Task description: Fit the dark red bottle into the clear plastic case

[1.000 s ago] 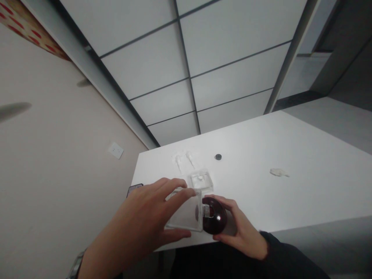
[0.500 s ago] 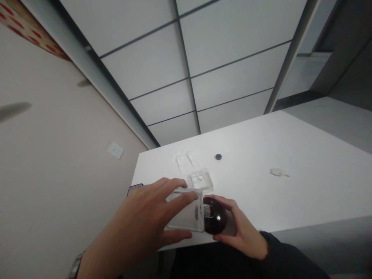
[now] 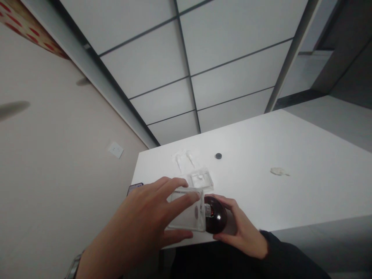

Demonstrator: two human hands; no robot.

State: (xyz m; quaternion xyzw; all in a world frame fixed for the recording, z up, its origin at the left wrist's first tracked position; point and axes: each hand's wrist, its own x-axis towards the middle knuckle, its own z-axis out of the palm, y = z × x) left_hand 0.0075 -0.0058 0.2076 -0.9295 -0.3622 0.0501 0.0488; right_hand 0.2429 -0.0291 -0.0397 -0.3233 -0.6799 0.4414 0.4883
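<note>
Head view, lower centre: our left hand (image 3: pixel 148 213) grips a clear container (image 3: pixel 186 219), our right hand (image 3: pixel 244 230) a dark-red bottle (image 3: pixel 217 224).

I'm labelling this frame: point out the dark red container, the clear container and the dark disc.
Dark red container (image 3: pixel 218 215), head view: its rounded side.
Clear container (image 3: pixel 186 217), head view: its flat side.
Dark disc (image 3: pixel 218 156), head view: its top.

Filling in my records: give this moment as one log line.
left hand: holds clear container | right hand: holds dark bottle | their contact: unclear | on table: dark cap
</note>
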